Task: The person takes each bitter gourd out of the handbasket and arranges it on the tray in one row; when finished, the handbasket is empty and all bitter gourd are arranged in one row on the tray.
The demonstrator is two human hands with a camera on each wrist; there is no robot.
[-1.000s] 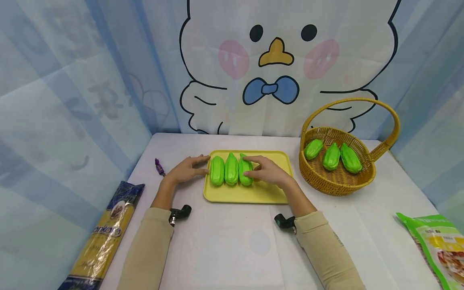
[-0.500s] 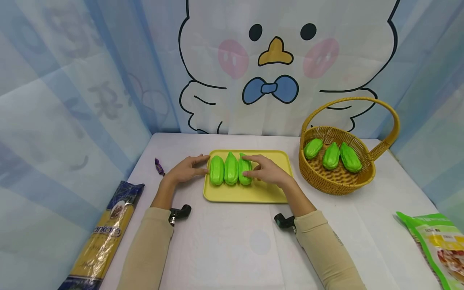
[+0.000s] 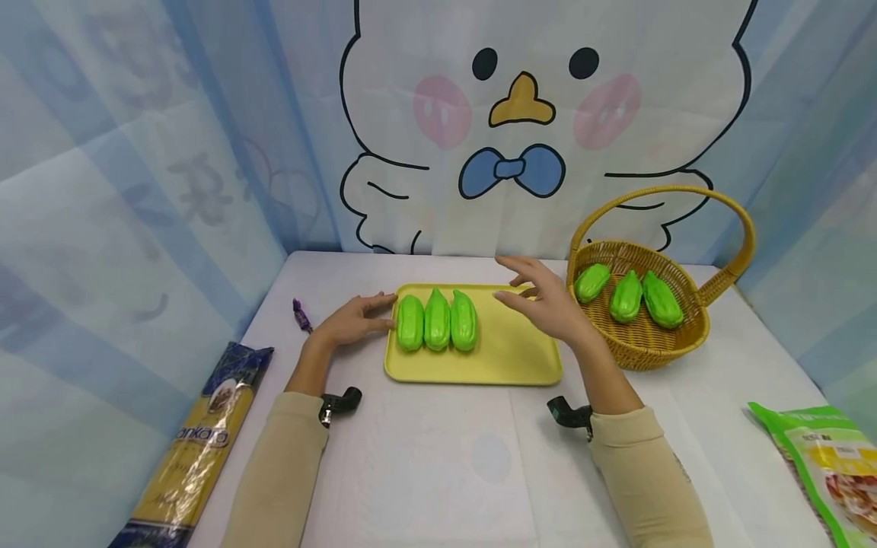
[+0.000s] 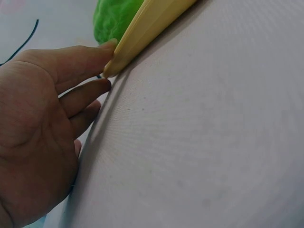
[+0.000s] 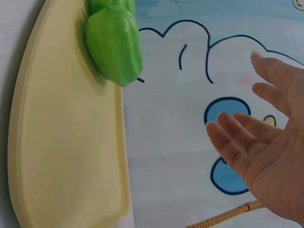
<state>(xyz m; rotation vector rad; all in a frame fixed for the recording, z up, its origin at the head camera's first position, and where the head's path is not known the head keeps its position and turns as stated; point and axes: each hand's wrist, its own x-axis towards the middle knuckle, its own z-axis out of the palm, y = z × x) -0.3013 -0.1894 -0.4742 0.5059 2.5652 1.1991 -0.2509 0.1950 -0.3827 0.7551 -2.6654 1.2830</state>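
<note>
Three glossy green ribbed vegetables (image 3: 464,321), shaped like short bitter melons, lie side by side on the left half of a yellow tray (image 3: 514,358). At the tray's left edge my left hand (image 3: 348,321) touches the rim with thumb and fingertips, the fingers fairly straight. The left wrist view shows that thumb (image 4: 85,59) against the rim (image 4: 137,33), below a green vegetable (image 4: 114,19). Raised over the tray's right end, my right hand (image 3: 544,301) holds nothing, its fingers spread apart. The right wrist view shows its bare palm (image 5: 275,166).
A wicker basket (image 3: 644,358) with a tall handle stands at the right, holding three similar green vegetables (image 3: 626,297). A purple wrapped candy (image 3: 301,315) lies left of the tray. A long yellow-blue packet (image 3: 199,449) lies at the left, a green bag (image 3: 822,457) at the right.
My right hand has let go of the rightmost green vegetable and moved up and right toward the basket. The vegetable stays on the tray, and the left hand has not moved.
</note>
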